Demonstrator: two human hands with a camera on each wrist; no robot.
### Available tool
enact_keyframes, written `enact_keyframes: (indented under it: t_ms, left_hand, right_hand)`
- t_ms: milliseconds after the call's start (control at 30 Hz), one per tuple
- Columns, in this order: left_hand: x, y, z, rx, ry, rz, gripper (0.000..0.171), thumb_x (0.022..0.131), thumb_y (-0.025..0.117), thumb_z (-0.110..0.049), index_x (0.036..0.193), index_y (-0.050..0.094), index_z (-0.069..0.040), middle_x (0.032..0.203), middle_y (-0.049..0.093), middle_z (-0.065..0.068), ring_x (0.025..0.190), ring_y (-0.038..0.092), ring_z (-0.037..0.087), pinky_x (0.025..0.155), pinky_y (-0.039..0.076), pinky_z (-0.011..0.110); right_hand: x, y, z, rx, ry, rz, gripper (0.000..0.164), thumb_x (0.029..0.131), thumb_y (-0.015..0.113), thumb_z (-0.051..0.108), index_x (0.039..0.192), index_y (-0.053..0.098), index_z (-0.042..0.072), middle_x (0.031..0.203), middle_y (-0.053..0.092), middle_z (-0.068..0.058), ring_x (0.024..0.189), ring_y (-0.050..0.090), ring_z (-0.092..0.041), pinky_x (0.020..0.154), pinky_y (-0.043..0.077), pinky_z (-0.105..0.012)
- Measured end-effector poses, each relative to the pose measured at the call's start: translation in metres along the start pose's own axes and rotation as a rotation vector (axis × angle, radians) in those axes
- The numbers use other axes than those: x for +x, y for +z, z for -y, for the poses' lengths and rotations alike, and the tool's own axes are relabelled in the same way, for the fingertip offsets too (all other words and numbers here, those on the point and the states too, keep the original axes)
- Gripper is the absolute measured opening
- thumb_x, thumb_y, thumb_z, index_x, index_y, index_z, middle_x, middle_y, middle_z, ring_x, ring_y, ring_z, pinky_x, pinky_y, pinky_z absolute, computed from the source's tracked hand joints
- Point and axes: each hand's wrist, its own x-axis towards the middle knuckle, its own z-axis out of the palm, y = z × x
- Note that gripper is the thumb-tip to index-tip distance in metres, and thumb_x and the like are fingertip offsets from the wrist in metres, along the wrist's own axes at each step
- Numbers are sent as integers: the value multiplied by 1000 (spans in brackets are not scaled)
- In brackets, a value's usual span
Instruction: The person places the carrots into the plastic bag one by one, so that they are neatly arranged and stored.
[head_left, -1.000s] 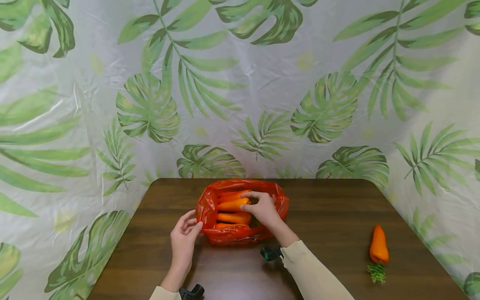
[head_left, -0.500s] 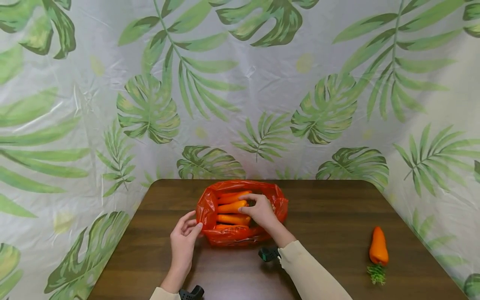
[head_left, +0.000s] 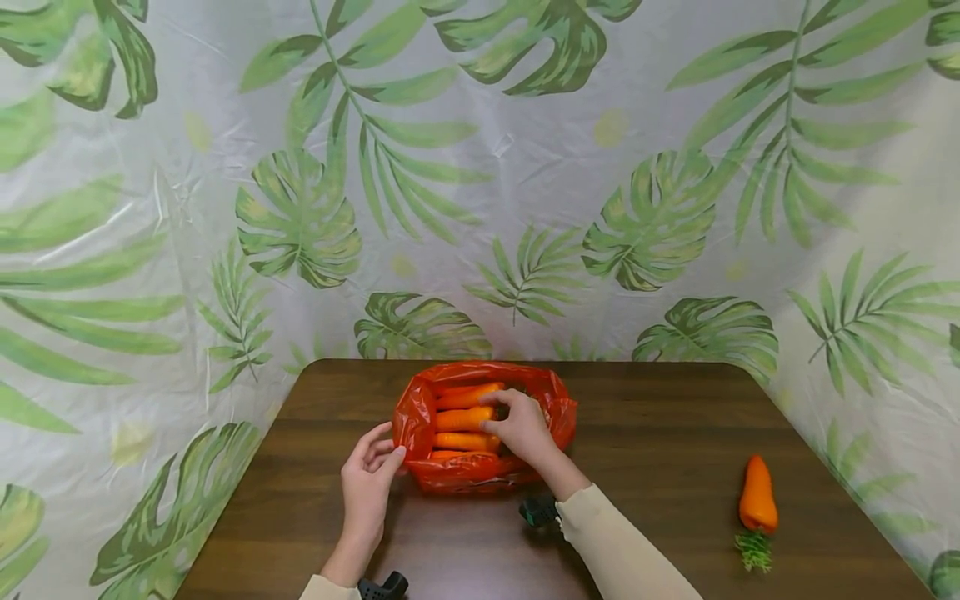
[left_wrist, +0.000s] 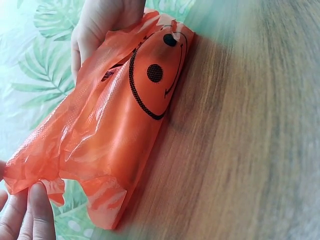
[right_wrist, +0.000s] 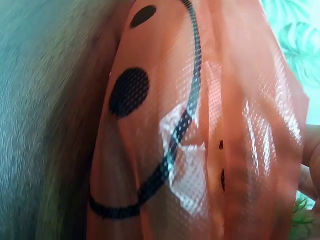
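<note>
A red plastic bag [head_left: 414,417] lies with its mouth open upward at the table's far middle, several orange carrots side by side inside. My left hand [head_left: 366,479] pinches the bag's left edge between thumb and fingers; the left wrist view shows these fingertips [left_wrist: 40,205] at the film's edge. Reaching into the mouth, my right hand [head_left: 525,425] has thumb and forefinger around the right end of one carrot [head_left: 461,418]. Its other fingers are partly hidden. The bag's printed side [right_wrist: 150,150] fills most of the right wrist view.
A single carrot [head_left: 757,496] with a green leafy top [head_left: 753,550] lies at the right of the brown wooden table [head_left: 645,450]. Behind the table hangs a leaf-patterned sheet [head_left: 525,167].
The right hand, with the carrot between its fingers, has shifted slightly toward me and left, and that carrot sits a little lower among the others. The left hand stays at the bag's edge.
</note>
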Motion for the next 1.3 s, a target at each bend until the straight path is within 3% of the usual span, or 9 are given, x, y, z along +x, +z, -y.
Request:
enact_keyframes:
  t_ms: [167, 333, 500, 833, 1167, 1300]
  left_hand:
    - [-1, 0, 2, -6, -7, 2, 43, 88, 76, -2, 129, 66, -9, 106, 65, 27, 79, 66, 21, 69, 61, 32]
    - [-1, 1, 0, -3, 6, 3, 43, 89, 76, -2, 130, 65, -8, 106, 65, 27, 80, 67, 22, 69, 61, 32]
    - [0, -1, 0, 10, 9, 10, 42, 90, 76, -5, 130, 65, -12, 107, 67, 23, 82, 68, 24, 72, 61, 35]
    - [-3, -2, 1, 16, 1, 13, 41, 90, 76, -7, 129, 65, -13, 106, 67, 21, 82, 68, 23, 72, 61, 33]
    - [-1, 0, 0, 7, 16, 11, 42, 89, 77, -6, 130, 65, -9, 106, 67, 23, 81, 68, 22, 70, 62, 34]
    - [-2, 1, -1, 7, 14, 14, 41, 90, 76, -6, 129, 65, -11, 106, 67, 22, 82, 68, 24, 72, 62, 35]
  right_hand:
    - [-6, -6, 5, -131, -92, -65, 32, 81, 85, 15, 112, 76, 17, 108, 64, 2, 91, 62, -19, 76, 54, -38]
    - [-9, -18, 14, -182, -150, -109, 32, 80, 84, 13, 111, 76, 17, 110, 65, -3, 87, 64, -25, 70, 53, -36]
    - [-10, -28, 21, -191, -148, -130, 33, 81, 84, 14, 113, 76, 20, 111, 65, -2, 88, 64, -27, 68, 52, -36]
    - [-22, -48, 28, -185, -137, -149, 34, 83, 84, 15, 114, 74, 26, 115, 63, 2, 103, 63, -27, 83, 55, -43]
    - [-32, -70, 32, -192, -132, -180, 35, 83, 84, 18, 115, 74, 25, 115, 64, 0, 92, 62, -19, 74, 54, -39]
    - [-35, -78, 31, -201, -127, -188, 36, 83, 83, 19, 117, 73, 24, 118, 64, -2, 96, 63, -22, 77, 55, -41]
